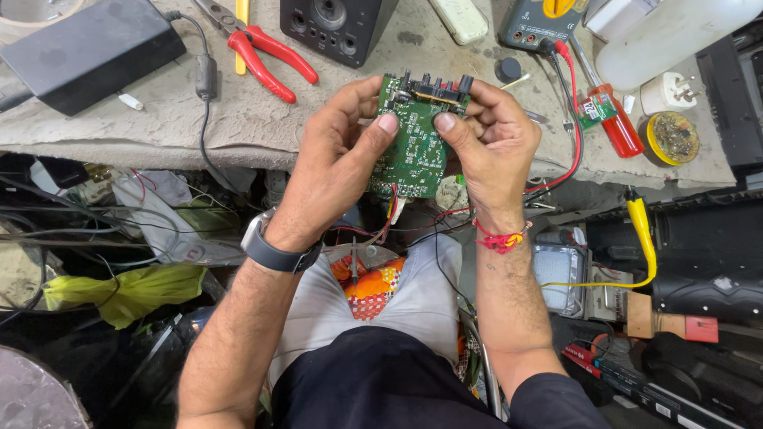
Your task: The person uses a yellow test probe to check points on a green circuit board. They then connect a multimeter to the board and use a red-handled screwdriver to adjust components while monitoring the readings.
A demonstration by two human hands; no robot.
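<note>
Both forearms reach forward, bare, converging in front of the torso. Left hand (338, 155): wrist flexed, fingers curled, thumb pressed flat across toward the other hand. Right hand (493, 147): fingers wrapped, thumb tip angled inward, nearly meeting the left thumb. Both hands closed in a grip.

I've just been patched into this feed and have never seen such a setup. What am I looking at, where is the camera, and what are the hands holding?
There is no machine here: a person works with bare hands, and the single camera sits on their head, looking down. Both the left hand and the right hand grip a green printed circuit board with black connectors along its top edge; thin wires trail from its lower end. Behind it, on the worn grey workbench, lie red-handled pliers, a black power adapter, a small black speaker box and a red-handled screwdriver.
</note>
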